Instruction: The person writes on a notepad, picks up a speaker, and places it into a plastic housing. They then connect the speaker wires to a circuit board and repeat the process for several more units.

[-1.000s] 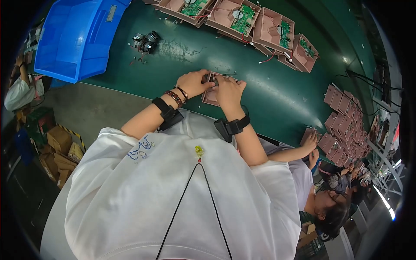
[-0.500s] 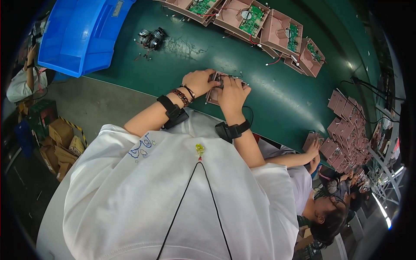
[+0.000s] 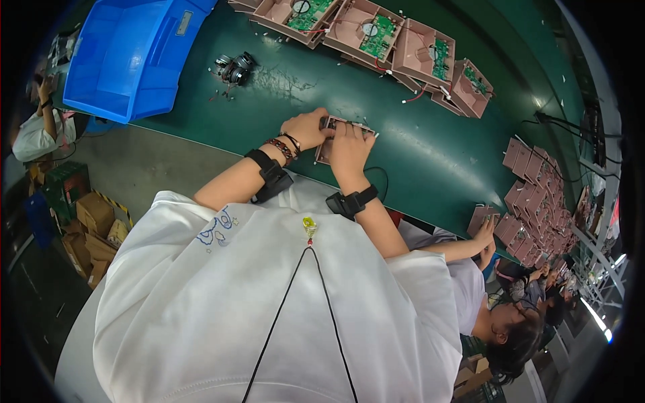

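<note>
A pink plastic housing, shaped like an open box, sits near the front edge of the green workbench, in front of my body. My left hand closes on its left side, fingertips at a dark part by the far left corner. Over the housing lies my right hand, its fingers bent down into it and covering most of the inside. Exactly what the right fingertips touch in there is hidden. Beyond my hands, a small cluster of dark round parts with wires rests on the bench.
A blue bin stands at the far left. Pink housings with green circuit boards and loose wires line the far side. More pink housings are piled at the right, beside a co-worker's hands. Cardboard boxes stand on the floor at left.
My right hand has shifted slightly left over the housing and now hides more of the dark part. My left hand keeps its place at the left side. The whole view has shifted a little.
</note>
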Demonstrator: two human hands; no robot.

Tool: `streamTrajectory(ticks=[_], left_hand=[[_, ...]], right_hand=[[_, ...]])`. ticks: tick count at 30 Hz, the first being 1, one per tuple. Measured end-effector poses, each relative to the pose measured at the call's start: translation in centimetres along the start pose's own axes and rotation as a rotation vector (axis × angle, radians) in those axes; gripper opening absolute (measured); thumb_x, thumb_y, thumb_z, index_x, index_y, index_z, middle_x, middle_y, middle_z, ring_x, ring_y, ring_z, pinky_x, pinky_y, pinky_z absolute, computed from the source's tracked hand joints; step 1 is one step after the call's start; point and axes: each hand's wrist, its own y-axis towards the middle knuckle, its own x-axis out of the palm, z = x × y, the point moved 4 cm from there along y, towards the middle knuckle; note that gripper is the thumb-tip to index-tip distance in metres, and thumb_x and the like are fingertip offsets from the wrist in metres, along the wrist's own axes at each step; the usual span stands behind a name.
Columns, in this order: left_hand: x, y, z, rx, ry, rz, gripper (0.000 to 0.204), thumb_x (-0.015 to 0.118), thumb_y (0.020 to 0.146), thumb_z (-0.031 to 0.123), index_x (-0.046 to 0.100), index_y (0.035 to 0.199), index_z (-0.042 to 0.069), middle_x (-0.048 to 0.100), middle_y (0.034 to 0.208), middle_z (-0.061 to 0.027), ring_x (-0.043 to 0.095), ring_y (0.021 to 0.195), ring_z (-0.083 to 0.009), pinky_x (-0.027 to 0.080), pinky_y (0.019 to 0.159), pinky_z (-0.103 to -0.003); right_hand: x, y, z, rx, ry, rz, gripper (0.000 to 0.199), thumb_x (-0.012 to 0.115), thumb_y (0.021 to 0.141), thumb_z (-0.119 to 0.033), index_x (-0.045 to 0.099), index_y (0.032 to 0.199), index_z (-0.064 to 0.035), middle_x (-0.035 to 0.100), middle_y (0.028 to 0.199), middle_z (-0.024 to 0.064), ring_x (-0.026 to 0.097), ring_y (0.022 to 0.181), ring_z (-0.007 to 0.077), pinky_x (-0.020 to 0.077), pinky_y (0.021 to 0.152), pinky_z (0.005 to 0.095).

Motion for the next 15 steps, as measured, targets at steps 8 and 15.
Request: streamTrajectory(ticks=[8, 15], left_hand=[[-1.5, 0.2, 3.8, 0.534, 0.111, 0.439, 0.036, 0.065, 0.076, 0.036, 0.058, 0.105, 0.016, 0.064, 0.088, -0.0025, 0.059, 0.09, -0.0254, 0.046, 0.075, -0.038], [0.7, 1.1, 6.6, 0.569, 0.233, 0.292, 0.015, 0.063, 0.078, 0.027, 0.065, 0.088, 0.015, 0.065, 0.085, -0.0007, 0.058, 0.089, -0.0236, 0.043, 0.075, -0.035]], right_hand=[[-3.4, -1.9, 4.0, 0.069, 0.325, -0.023, 0.022, 0.063, 0.076, -0.012, 0.059, 0.096, -0.0059, 0.058, 0.097, 0.0086, 0.058, 0.086, 0.0259, 0.0407, 0.074, 0.0395], [-3.8, -1.7, 6.9, 0.311, 0.445, 0.14, 0.022, 0.063, 0.077, -0.01, 0.058, 0.099, -0.0082, 0.055, 0.087, 0.007, 0.055, 0.073, 0.0232, 0.041, 0.07, 0.0373]])
